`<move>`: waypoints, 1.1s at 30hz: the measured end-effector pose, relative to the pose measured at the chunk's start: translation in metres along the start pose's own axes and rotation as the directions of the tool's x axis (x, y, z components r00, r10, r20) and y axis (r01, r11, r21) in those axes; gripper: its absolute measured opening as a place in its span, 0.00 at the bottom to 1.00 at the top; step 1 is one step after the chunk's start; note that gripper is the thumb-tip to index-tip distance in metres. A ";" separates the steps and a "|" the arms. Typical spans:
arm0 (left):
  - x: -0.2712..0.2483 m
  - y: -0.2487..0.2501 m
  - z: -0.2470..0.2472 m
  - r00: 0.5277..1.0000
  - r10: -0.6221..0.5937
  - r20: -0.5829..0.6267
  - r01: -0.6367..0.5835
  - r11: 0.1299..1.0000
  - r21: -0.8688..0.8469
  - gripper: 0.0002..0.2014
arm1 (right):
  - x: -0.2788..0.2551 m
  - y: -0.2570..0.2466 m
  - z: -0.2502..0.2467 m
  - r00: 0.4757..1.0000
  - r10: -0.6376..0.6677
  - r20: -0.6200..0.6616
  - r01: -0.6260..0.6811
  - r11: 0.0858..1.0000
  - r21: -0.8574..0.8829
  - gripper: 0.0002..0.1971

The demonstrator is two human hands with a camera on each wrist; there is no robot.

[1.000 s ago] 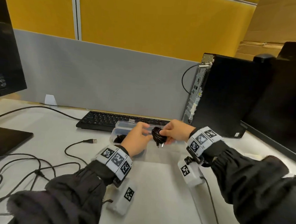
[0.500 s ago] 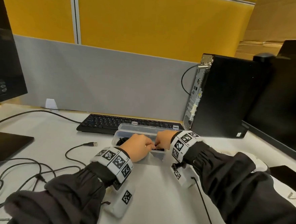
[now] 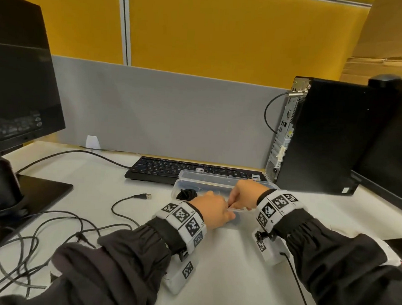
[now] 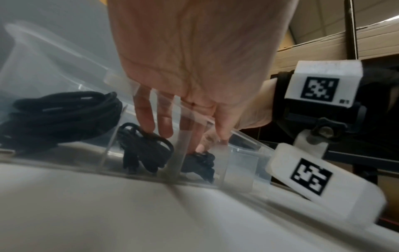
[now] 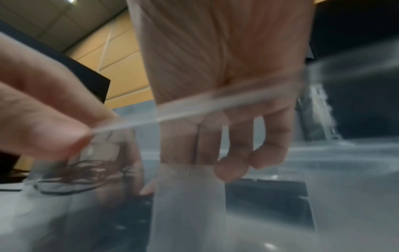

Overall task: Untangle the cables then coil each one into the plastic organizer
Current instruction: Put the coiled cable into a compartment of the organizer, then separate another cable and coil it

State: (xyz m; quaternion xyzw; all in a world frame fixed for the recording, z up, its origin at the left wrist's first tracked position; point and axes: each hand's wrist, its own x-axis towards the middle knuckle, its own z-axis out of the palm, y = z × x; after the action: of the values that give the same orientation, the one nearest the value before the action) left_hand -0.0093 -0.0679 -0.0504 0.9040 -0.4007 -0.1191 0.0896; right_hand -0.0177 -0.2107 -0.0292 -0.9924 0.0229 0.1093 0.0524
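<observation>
Together, left hand (image 3: 211, 211) and right hand (image 3: 244, 194) press small coil (image 4: 199, 162) into organizer (image 3: 217, 177)

Office cubicle, keyboard (image 3: 170, 170), monitor (image 3: 19, 80) (partition-backed)

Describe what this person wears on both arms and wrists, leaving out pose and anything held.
Both arms are in dark, gathered jacket sleeves. The left hand and right hand are bare. Each wrist carries a white band of black-and-white square marker tags, with a white tagged camera block slung beneath. A thin black cable trails from the right block.
</observation>
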 end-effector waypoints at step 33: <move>-0.176 -0.088 -0.038 0.923 -0.089 -0.374 -0.073 0.914 -0.400 0.06 | -0.090 -0.124 -0.051 0.895 -0.230 -0.383 0.444 0.376 0.813 0.13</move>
State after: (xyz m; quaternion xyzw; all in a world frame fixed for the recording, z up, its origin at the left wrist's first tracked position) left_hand -0.0510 0.1239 -0.0116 0.8727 -0.3381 -0.0208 0.3516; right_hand -0.0877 -0.0904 0.0527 -0.8053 -0.1222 -0.0351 0.5791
